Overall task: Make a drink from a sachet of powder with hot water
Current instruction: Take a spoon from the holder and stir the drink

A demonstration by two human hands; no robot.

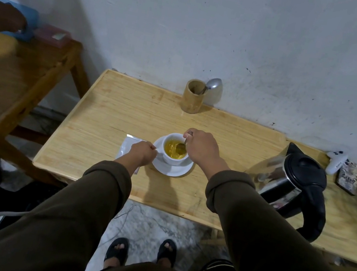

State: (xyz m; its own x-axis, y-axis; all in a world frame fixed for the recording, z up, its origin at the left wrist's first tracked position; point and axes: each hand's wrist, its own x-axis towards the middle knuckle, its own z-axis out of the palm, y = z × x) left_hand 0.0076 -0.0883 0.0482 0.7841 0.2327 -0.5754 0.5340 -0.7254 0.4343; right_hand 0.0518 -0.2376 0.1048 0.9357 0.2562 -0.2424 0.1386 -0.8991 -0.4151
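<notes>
At the centre of the frame, a white cup (174, 149) of yellow liquid sits on a white saucer (172, 169) on your wooden table (110, 109). Your right hand (202, 149) is curled closed, pinching the handle of a spoon (183, 144) whose bowl dips into the drink. Your left hand (143, 153) is also closed, its fingertips pinched at the cup's left side, probably on the cup handle, though the handle itself is hidden. Just left of the saucer, partly under your left wrist, lies a pale flat sachet (129, 145). A black and steel kettle (295, 182) stands at the right of the frame, near your right forearm. A wooden holder (193, 97) with another spoon stands by the wall at the upper centre. The liquid looks fairly high, so brisk stirring could slop hot drink over the rim onto your fingers. Drawing your right elbow back carelessly could knock the kettle.
</notes>
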